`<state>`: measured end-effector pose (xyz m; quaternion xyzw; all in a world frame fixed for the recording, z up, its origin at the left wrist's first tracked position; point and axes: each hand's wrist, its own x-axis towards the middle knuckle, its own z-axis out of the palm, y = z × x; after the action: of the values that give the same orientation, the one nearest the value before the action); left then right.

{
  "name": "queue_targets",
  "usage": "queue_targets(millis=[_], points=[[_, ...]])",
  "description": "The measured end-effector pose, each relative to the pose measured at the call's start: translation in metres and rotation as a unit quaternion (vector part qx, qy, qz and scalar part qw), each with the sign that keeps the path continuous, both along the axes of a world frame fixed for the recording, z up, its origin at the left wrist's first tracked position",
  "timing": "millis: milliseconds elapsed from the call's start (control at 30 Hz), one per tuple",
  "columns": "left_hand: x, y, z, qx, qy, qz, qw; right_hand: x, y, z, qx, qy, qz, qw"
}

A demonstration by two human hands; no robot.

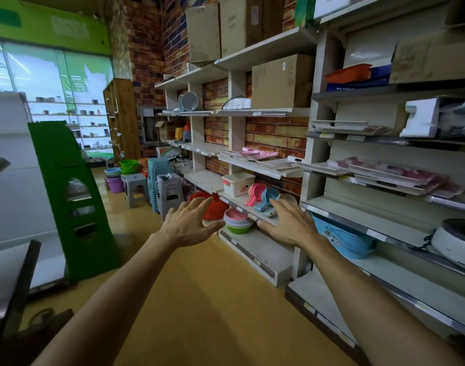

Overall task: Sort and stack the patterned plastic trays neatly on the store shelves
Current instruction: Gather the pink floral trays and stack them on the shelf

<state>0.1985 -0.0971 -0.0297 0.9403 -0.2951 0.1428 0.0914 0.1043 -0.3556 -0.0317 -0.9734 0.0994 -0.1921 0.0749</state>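
Left hand and right hand are hovering apart, fingers spread, holding nothing. Trays are lying in loose overlapping stacks on the mid shelf, up right. Judging light, stiff, slick plastic; gripping opposite rims looks best.

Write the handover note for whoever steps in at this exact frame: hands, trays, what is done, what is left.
Left hand: open, fingers spread, holds nothing.
Right hand: open, holds nothing, raised in front of the shelves.
Patterned trays: loose overlapping pile on the right-hand shelf; more trays lie scattered on the middle shelf.
Done: nothing visibly stacked neatly.
Left: gather, sort by pattern, square up the stacks.
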Motion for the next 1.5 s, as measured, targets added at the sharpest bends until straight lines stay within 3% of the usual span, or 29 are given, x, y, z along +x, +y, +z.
queue_targets(millis=[600,1167,1500], points=[[0.291,-0.089,0.001,-0.021,-0.003,-0.031,0.999,0.283,-0.087,0.002,0.028,0.006,-0.003,1.000],[0.582,-0.228,0.020,-0.056,0.023,-0.035,0.998,0.589,-0.214,0.010,0.068,-0.048,0.037,0.996],[0.736,-0.261,0.001,-0.081,0.026,-0.041,0.996,0.754,-0.274,0.002,0.079,-0.021,0.023,0.996]])
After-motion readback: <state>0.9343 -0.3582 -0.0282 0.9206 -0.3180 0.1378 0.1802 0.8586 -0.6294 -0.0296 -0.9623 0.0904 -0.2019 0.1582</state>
